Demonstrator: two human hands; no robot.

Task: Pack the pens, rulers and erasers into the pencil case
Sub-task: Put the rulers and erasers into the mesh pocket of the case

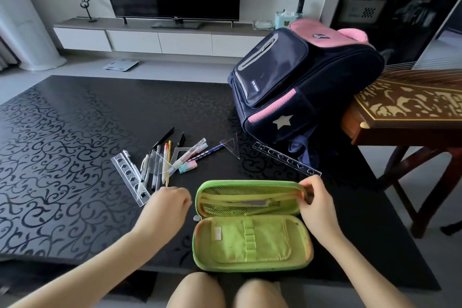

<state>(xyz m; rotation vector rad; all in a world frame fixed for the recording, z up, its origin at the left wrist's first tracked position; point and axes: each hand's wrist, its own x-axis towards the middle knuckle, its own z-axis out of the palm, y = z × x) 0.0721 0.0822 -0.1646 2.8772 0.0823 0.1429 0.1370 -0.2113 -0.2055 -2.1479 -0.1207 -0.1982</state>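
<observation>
A green pencil case (252, 242) lies wide open on the black table, both halves empty inside. My right hand (317, 205) pinches the right end of its far half. My left hand (166, 204) hovers with curled fingers just left of the case, holding nothing, close to the near ends of a heap of pens (162, 160). In that heap lie a clear stencil ruler (130, 176), a protractor and a pink-and-blue eraser (188, 166). A clear triangle ruler (231, 145) and a second stencil ruler (285, 161) lie behind the case.
A navy and pink backpack (300, 85) stands at the back right of the black patterned table (62, 132). A wooden stringed instrument on a stand (405, 107) is at the right. My knees are below the table's near edge.
</observation>
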